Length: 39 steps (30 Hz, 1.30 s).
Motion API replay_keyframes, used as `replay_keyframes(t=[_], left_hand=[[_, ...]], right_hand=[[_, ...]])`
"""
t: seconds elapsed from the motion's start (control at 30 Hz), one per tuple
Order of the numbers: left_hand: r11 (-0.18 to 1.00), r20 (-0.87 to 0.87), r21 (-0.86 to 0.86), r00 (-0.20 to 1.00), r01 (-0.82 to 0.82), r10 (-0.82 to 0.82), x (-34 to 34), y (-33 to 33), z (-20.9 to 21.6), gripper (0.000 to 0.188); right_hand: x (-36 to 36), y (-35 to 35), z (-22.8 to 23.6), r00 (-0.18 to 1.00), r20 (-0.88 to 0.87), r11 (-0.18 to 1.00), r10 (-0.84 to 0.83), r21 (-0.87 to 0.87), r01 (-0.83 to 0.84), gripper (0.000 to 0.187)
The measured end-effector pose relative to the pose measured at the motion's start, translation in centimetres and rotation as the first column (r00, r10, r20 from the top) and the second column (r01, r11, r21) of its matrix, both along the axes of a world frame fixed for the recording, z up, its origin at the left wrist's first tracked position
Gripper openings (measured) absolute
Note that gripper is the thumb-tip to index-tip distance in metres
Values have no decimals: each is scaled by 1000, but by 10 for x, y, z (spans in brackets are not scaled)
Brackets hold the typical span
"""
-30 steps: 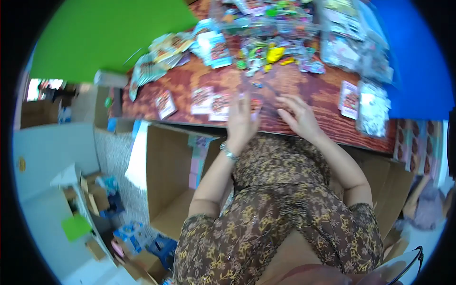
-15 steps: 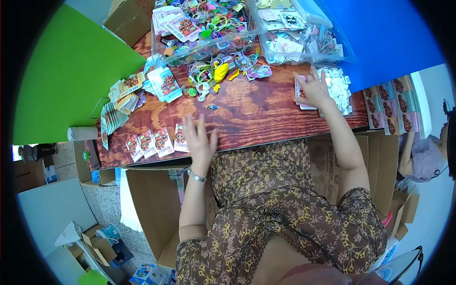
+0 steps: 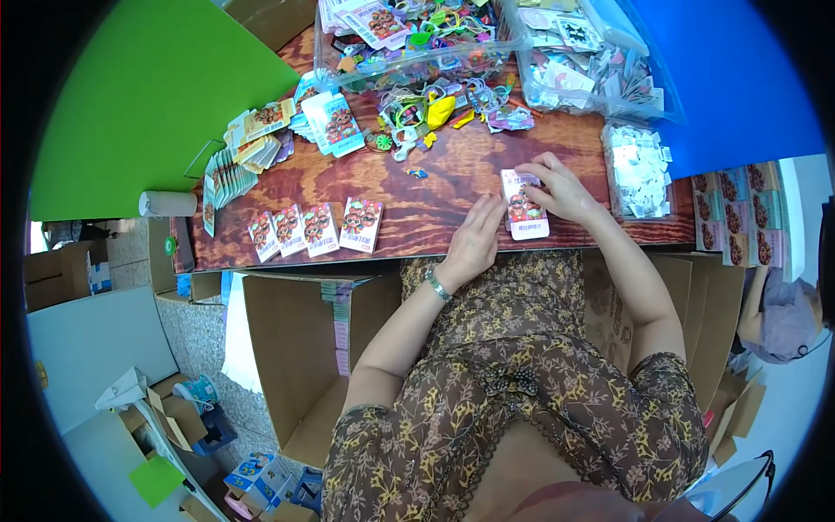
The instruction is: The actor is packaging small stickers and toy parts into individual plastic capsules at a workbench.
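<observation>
A small pink-and-white printed carton [image 3: 526, 217] lies on the table in front of me, its pale end flap toward me. My right hand [image 3: 561, 191] has its fingers bent over the carton's far part and right edge, gripping it. My left hand [image 3: 472, 235] reaches in from the left with its fingers stretched out, their tips at the carton's left edge; whether they press on it I cannot tell. Left of my hands, several similar small cartons [image 3: 320, 229] lie in a slightly fanned row near the table's front edge.
Clear plastic bins of colourful trinkets [image 3: 422, 65] and small packets [image 3: 591, 70] stand at the back. Loose trinkets [image 3: 404, 117] lie before them. Flat cartons [image 3: 335, 124] are piled at the left. A tray of white slips [image 3: 637, 170] and stacked cartons [image 3: 735, 213] are at the right.
My right hand has brought the carton from beside the white slips to the middle front. My left hand has left the row of cartons and moved right to it. The view has shifted slightly.
</observation>
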<state>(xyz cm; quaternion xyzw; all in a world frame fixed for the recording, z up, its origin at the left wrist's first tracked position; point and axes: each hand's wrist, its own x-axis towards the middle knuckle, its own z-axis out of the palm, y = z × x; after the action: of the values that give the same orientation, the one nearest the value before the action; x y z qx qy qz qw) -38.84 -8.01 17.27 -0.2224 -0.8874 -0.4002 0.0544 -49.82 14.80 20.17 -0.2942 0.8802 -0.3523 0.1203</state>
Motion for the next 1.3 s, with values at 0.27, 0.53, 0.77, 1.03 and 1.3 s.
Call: replay_keyframes(t=[0.27,0.53,0.77,1.03,1.3], left_hand=[[990,68,139,997,17,-27,-3,-6,4,73],[917,82,383,993,-110,85,-21,-7,23,96],[917,26,351,981,-187,190,-16,2,24,89],[942,63,269,980,-201,191,-12,-1,21,86],[957,-139,183,958,-226,253,-9,0,26,98]], right_hand=[[1,-4,-14,995,38,996,-88,23,88,51],[26,-37,-19,384,899,699,212,-414,583,31],[8,-39,24,960,281,973,8,-226,58,27],[-166,20,85,795,-565,912,-220,170,373,36],[-178,9,96,913,-397,870,-93,413,268,33]])
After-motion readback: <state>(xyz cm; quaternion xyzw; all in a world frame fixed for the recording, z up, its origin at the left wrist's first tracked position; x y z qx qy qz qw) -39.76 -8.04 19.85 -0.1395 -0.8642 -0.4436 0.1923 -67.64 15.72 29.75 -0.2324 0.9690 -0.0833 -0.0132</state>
